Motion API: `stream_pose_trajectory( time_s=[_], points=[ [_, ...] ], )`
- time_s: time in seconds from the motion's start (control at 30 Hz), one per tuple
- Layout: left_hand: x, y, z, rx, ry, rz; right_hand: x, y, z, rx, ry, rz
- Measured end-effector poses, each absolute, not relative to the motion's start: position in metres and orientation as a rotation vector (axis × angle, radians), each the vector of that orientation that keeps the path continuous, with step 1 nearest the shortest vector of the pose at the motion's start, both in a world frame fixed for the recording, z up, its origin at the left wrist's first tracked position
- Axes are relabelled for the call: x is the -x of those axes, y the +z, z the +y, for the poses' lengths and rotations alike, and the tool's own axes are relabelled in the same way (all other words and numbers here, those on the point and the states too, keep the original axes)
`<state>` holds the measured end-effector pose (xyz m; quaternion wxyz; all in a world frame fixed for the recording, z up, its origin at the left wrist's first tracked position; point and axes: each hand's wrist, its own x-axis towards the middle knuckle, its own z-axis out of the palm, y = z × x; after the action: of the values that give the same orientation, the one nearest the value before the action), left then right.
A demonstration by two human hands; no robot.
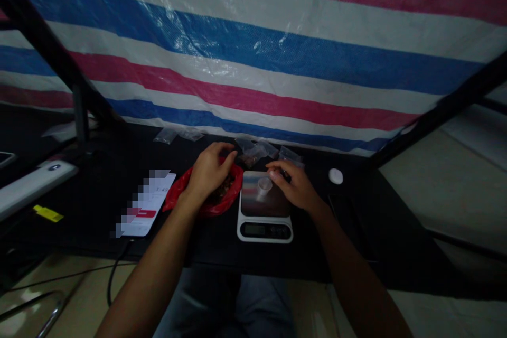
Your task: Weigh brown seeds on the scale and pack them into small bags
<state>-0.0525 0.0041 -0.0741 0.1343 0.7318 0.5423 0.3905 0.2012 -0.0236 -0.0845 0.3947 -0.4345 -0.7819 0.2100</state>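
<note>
My left hand point(208, 171) is curled into a red plastic bag point(233, 193), which holds a brown, crumbly material point(224, 190). My right hand point(293, 185) hangs with its fingers over the platform of a white digital kitchen scale point(264, 229). A small clear cup point(264, 187) stands on that platform, just left of those fingertips. Whether the right fingers pinch anything is hidden. Several small clear plastic bags point(255, 150) lie just beyond both hands, and one seems to contain brown material.
The black table point(99, 206) holds a phone point(148, 206) with a blurred screen, a white power strip point(31, 187), a yellow tag point(47, 213), a small white disc point(335, 176) and more clear bags point(166, 135). A striped tarpaulin point(253, 63) hangs behind the table. A black cable point(114, 269) drops off the front edge.
</note>
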Motion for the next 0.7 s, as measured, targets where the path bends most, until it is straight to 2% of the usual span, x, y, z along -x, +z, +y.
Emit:
stream_pose_trajectory(
  time_s=[0.27,0.7],
  points=[
    [0.118,-0.058,-0.026,-2.265,0.171,1.667,-0.205,-0.088,-0.017,1.159,0.469,-1.887],
    [0.072,-0.061,-0.026,-2.456,0.323,1.253,-0.204,-0.094,-0.016,1.168,0.413,-1.96]
  ],
)
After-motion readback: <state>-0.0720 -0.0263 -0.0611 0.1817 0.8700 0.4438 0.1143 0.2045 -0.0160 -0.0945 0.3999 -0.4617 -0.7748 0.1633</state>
